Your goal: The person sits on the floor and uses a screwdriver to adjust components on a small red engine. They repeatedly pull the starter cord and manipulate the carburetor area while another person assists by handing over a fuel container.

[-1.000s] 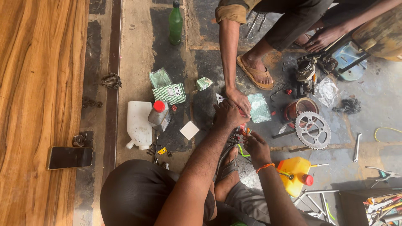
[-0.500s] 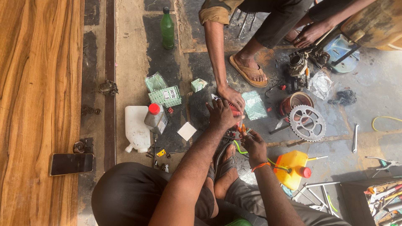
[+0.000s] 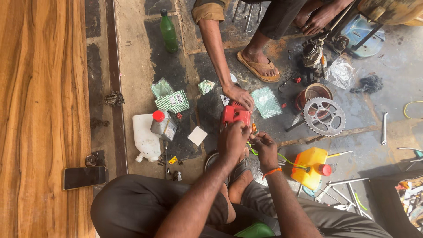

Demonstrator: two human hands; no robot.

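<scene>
The work area was a stained concrete floor (image 3: 145, 57) bordered on the left by wood-grain boarding (image 3: 39, 88), with a dark phone (image 3: 84, 177) lying on it. One green bottle (image 3: 168, 31) stood upright near the top; one white jug (image 3: 145, 139) lay flat beside one grey red-capped bottle (image 3: 163, 125). One yellow can (image 3: 309, 163) with a red cap, one toothed sprocket (image 3: 324, 116) and one spanner (image 3: 384, 128) lay to the right.

The red part (image 3: 235, 114) — a boxy component — sat on the floor directly ahead of the seated person, its long axis running roughly left to right; which way it faced could not be told. The left hand (image 3: 232, 139) was clenched over its near edge. The right hand (image 3: 264, 147) was pinched shut on a thin green wire (image 3: 282, 158) that curved away toward the yellow can. A co-worker's hand (image 3: 240, 96) — reaching in from the top — rested on the far edge of the red part; that person's sandalled foot (image 3: 260, 66) stood just beyond.
</scene>
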